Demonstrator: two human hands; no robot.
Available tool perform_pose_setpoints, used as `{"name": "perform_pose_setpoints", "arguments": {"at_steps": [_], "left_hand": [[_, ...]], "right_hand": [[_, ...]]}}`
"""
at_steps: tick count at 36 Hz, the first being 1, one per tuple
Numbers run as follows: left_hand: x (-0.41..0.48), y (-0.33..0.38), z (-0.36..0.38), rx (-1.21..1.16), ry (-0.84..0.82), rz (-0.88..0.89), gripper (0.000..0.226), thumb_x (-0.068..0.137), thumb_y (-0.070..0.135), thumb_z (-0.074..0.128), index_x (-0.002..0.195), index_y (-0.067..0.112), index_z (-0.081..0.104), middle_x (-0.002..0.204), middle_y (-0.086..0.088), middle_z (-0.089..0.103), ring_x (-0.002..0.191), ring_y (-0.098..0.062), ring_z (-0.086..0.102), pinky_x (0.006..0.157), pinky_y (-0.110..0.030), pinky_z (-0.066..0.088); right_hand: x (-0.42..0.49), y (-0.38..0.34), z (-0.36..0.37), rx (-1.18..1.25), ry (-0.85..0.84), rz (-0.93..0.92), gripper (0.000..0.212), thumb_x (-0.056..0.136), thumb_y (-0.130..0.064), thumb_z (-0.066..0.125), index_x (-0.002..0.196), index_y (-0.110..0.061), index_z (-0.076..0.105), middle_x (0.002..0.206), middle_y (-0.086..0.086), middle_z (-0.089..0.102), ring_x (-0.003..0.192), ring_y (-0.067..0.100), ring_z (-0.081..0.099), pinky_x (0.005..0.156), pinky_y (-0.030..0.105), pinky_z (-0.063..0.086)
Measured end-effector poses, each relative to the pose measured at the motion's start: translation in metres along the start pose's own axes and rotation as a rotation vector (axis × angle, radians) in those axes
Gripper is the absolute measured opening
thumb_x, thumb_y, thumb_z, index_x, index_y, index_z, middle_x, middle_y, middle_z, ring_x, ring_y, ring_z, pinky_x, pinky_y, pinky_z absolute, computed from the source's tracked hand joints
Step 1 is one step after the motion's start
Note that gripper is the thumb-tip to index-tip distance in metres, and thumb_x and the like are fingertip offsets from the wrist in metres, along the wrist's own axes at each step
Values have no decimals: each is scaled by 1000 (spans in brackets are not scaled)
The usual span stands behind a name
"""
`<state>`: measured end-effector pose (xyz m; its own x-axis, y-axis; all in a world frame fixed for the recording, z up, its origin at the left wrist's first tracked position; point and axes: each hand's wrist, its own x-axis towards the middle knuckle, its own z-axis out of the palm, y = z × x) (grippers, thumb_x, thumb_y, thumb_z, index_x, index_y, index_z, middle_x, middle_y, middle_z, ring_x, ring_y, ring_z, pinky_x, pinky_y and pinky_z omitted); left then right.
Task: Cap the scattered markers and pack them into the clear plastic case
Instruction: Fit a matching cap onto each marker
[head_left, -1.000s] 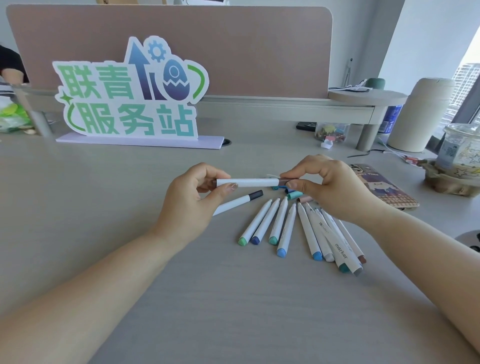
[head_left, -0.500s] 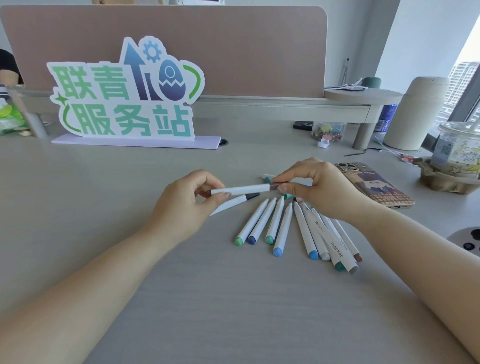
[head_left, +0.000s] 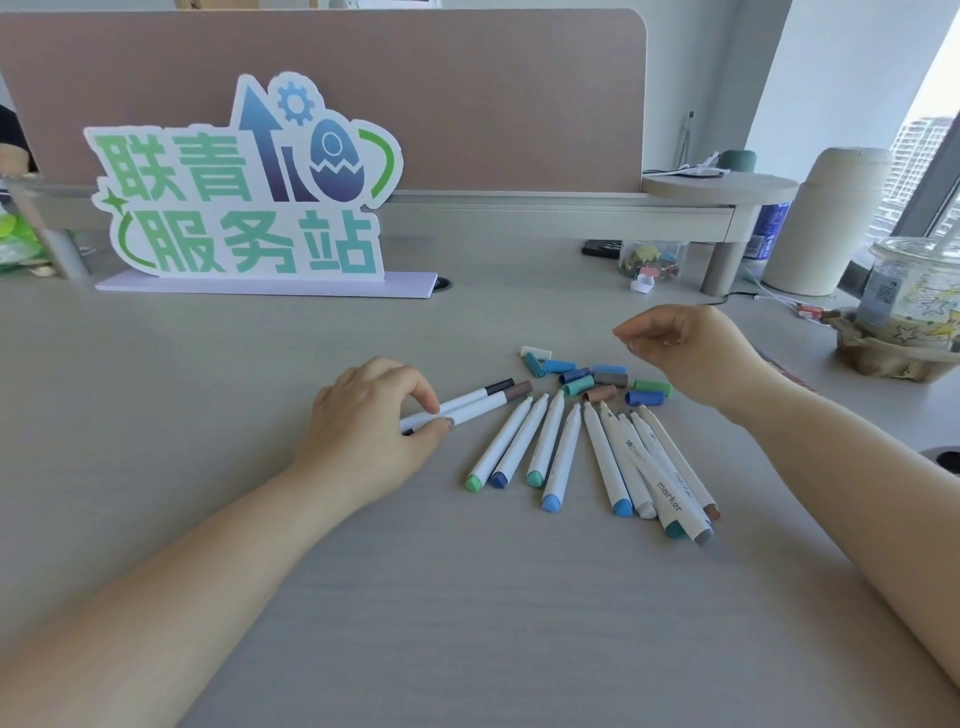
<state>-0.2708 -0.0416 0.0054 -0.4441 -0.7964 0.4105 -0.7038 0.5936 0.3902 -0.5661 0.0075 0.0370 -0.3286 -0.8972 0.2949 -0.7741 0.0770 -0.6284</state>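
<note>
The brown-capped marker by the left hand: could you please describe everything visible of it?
The brown-capped marker has a white, plastic-looking barrel with a dull brown cap fitted on. It lies flat on the desk, cap pointing away and right, beside a black-capped marker. The left hand pinches its near end between thumb and forefinger, hiding that end.

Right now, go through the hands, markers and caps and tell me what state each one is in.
Left hand: pinches the brown-capped marker, which lies on the desk.
Right hand: loosely curled, holds nothing.
Black-capped marker: capped, lying beside the brown-capped one.
Fanned markers: uncapped, lying flat.
Loose caps: off, heaped beyond the marker tips.
Clear case: not in view.
</note>
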Motion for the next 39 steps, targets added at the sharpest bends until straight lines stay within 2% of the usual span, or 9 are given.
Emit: {"name": "perform_pose_setpoints", "arguments": {"at_steps": [4,7,11,16,20,26,31,34,39], "left_hand": [[-3,9,0,-186,-96,106,36,63,72,51,85,45,59,107,19,52,107,-9,46,98,-34,36],[-8,15,0,-164,-258,209,49,59,78,49,99,52,58,120,30,41,118,4,31,107,-28,25],[-9,13,-1,-128,-345,257,54,58,80,49,108,60,53,125,33,35,123,7,23,111,-29,20],[-8,10,-3,-110,-357,246,59,59,82,49,112,58,53,125,31,38,124,7,23,111,-31,20],[-8,9,-7,-66,-379,255,65,58,83,49,117,56,50,125,32,36,125,8,20,111,-28,18],[-8,8,-7,-61,-364,250,68,57,84,48,118,56,49,124,32,37,123,9,22,108,-25,18],[-7,6,-5,-58,-344,220,64,58,84,44,115,57,49,121,30,39,119,6,25,108,-27,21],[-6,4,-4,-53,-341,214,59,59,84,41,113,60,48,119,30,38,115,7,25,107,-26,21],[-7,5,-3,-58,-312,207,61,60,82,39,114,57,50,117,29,40,112,6,27,103,-24,23]], "right_hand": [[-1,0,3,-53,-47,-6,18,92,-12,57,99,-22,70,102,-4,67,93,10,58,87,24,45],[-3,-3,4,-71,-82,-16,19,92,-11,57,96,-22,71,98,-6,67,91,9,58,86,26,48],[-4,-5,3,-88,-123,-2,17,92,-14,58,95,-23,72,97,-6,67,91,10,58,84,26,48],[-5,-5,2,-81,-120,2,16,91,-15,58,94,-25,71,96,-5,67,91,11,59,81,24,47],[-6,-7,2,-94,-146,-4,17,92,-15,57,95,-25,71,97,-8,66,91,10,59,85,28,50],[-6,-8,4,-130,-174,-36,18,92,-15,56,100,-23,71,97,-11,64,88,5,56,80,22,44],[-4,-5,-2,-81,-113,-20,18,93,-11,56,97,-20,71,97,-5,66,88,8,58,81,21,44],[-2,-1,-8,-17,-63,15,15,92,-14,58,98,-20,71,98,-2,69,92,14,61,84,24,46],[1,6,-14,17,-2,59,15,91,-19,61,101,-19,72,99,1,70,94,15,62,81,20,40]]}}
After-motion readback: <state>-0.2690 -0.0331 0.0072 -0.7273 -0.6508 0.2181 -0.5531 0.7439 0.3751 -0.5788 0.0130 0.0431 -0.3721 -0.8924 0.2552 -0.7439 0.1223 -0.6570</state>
